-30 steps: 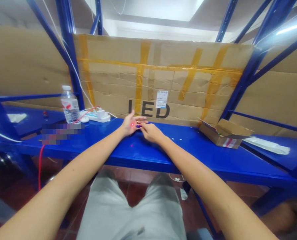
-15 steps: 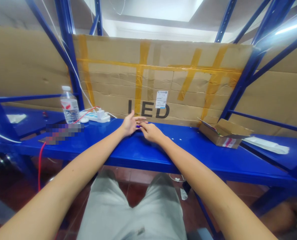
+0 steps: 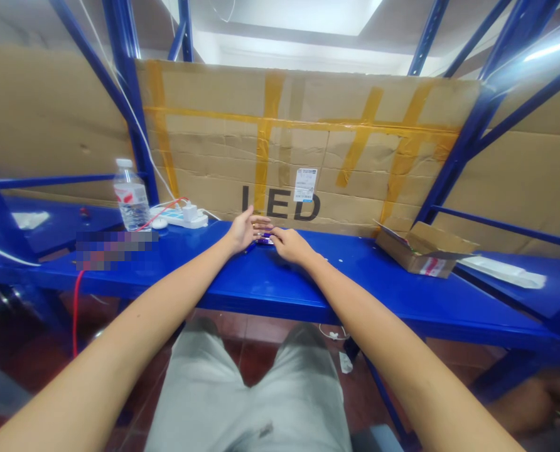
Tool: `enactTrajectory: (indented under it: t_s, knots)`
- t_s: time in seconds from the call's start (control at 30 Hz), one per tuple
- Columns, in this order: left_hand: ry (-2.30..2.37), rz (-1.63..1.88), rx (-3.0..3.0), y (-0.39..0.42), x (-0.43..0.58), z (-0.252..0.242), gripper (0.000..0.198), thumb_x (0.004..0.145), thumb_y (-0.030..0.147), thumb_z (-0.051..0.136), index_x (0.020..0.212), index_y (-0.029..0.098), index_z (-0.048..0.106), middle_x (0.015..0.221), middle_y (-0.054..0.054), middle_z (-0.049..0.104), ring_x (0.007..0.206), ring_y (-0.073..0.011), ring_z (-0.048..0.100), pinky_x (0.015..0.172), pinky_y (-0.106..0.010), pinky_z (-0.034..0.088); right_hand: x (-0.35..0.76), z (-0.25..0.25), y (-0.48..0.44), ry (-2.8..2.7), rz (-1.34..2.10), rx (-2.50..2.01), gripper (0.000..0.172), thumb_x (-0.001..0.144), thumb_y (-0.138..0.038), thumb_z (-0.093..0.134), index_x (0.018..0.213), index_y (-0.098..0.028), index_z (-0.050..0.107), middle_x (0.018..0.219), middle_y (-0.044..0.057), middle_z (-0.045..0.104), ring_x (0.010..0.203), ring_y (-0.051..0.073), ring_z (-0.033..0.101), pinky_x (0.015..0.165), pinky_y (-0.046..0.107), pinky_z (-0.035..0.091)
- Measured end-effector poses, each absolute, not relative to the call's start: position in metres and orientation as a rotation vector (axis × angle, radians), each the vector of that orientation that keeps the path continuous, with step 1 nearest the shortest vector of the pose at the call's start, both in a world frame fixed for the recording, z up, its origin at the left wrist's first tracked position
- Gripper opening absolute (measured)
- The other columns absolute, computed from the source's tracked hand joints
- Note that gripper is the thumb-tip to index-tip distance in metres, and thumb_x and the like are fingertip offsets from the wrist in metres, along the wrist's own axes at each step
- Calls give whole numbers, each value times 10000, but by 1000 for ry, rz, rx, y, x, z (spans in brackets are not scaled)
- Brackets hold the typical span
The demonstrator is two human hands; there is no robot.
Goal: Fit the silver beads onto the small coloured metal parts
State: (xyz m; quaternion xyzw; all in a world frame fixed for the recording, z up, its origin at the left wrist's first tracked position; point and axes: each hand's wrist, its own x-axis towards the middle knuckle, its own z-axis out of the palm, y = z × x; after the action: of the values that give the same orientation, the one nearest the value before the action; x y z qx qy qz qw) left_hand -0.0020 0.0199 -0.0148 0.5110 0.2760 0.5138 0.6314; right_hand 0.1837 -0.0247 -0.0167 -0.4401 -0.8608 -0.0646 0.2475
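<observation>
Both my hands meet over the blue metal shelf (image 3: 242, 276), in front of the taped cardboard sheet marked "LED" (image 3: 308, 144). My left hand (image 3: 243, 230) has its palm turned inward and its fingers stretched toward the right. My right hand (image 3: 289, 243) is curled and pinches a small purple pen-like object (image 3: 263, 238) that lies between the two hands. My left fingertips touch that object's far end. The object is tiny and partly hidden by fingers.
A water bottle (image 3: 130, 196) and a white power strip (image 3: 180, 217) with a red cable stand at the back left. An open small cardboard box (image 3: 421, 250) sits to the right, with a flat white packet (image 3: 503, 271) beyond it. Blue rack uprights (image 3: 129, 107) frame the shelf.
The red light spot on my left palm has gone out. My left fingers have come down onto the small object, and my right hand has shifted slightly right.
</observation>
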Motion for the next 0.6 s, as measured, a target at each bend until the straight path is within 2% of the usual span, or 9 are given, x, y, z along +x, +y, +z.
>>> enactTrajectory:
  t_s: [0.1, 0.17, 0.27, 0.4, 0.47, 0.6]
  knots:
    - [745, 1209, 1360, 24, -2, -19, 308, 819, 426, 722, 877, 123, 737, 855, -127, 749, 743, -207, 687, 676, -300, 520, 189, -18, -17, -2251, -52, -1246, 244, 1014, -263, 445, 1113, -165, 645, 1058, 131, 746, 968, 241, 682, 835, 308, 462]
    - [822, 1195, 1567, 26, -2, -24, 196, 722, 270, 800, 857, 137, 751, 785, -90, 738, 701, -186, 665, 675, -291, 508, 193, -20, -12, -2182, 66, -1279, 238, 994, -277, 484, 1165, -157, 597, 1043, 125, 738, 929, 232, 674, 804, 308, 467]
    - [886, 1169, 1826, 30, -2, -31, 148, 668, 172, 797, 811, 154, 763, 722, -65, 722, 689, -189, 641, 715, -321, 511, 197, -24, -4, -2157, 187, -1266, 249, 969, -294, 524, 1174, -156, 556, 1056, 118, 721, 900, 213, 654, 784, 303, 467]
    - [998, 1215, 2013, 35, -5, -36, 89, 678, 160, 775, 766, 171, 764, 762, -69, 730, 741, -214, 641, 784, -342, 512, 201, -27, 6, -2165, 193, -1255, 275, 924, -264, 579, 1172, -146, 557, 1039, 107, 709, 863, 198, 626, 757, 292, 456]
    - [1073, 1218, 2103, 36, -8, -37, 40, 717, 174, 743, 749, 176, 767, 763, -74, 729, 737, -217, 633, 775, -334, 504, 204, -27, 9, -2164, 156, -1275, 231, 914, -215, 571, 1133, -145, 595, 997, 89, 710, 837, 188, 613, 746, 283, 448]
    - [1195, 1087, 2218, 35, -16, -35, 95, 761, 214, 705, 807, 173, 777, 746, -57, 713, 654, -183, 595, 674, -295, 482, 207, -23, 9, -2200, 147, -1306, 155, 886, -121, 580, 992, -150, 690, 930, 61, 723, 824, 168, 618, 729, 249, 440]
